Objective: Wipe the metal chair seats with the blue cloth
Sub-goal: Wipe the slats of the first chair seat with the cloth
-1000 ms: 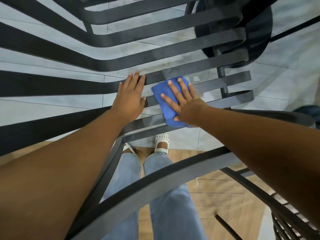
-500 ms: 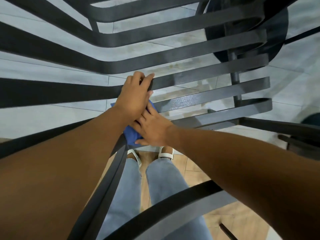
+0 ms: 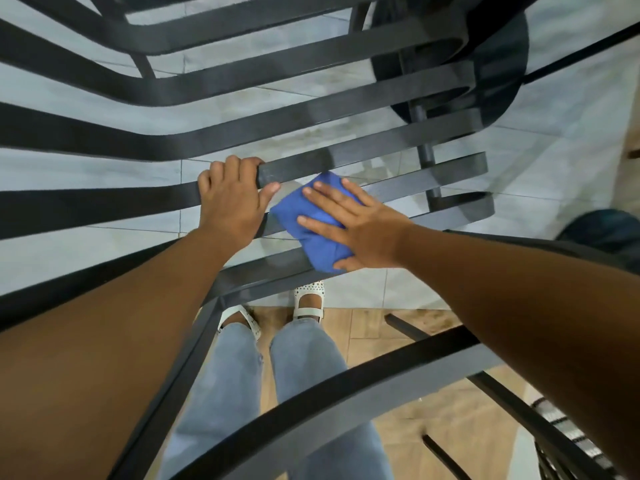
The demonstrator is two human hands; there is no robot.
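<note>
A dark metal chair seat (image 3: pixel 381 147) made of flat slats fills the view from above. My left hand (image 3: pixel 230 199) grips one slat, its fingers curled over the far edge and the thumb on the near side. A folded blue cloth (image 3: pixel 304 216) lies across the two nearest slats, just right of that hand. My right hand (image 3: pixel 360 226) presses flat on the cloth with straight, spread fingers.
A round black table base (image 3: pixel 498 74) on a post stands on the grey tiled floor (image 3: pixel 104 164) behind the seat. The chair's curved frame bar (image 3: pixel 346 379) crosses near me, above my jeans and white sandals. Another slatted chair edge (image 3: pixel 568 434) shows at the lower right.
My right hand has slid the cloth back to the right along the near slats, out from under my left hand. My left hand keeps its grip on the slat.
</note>
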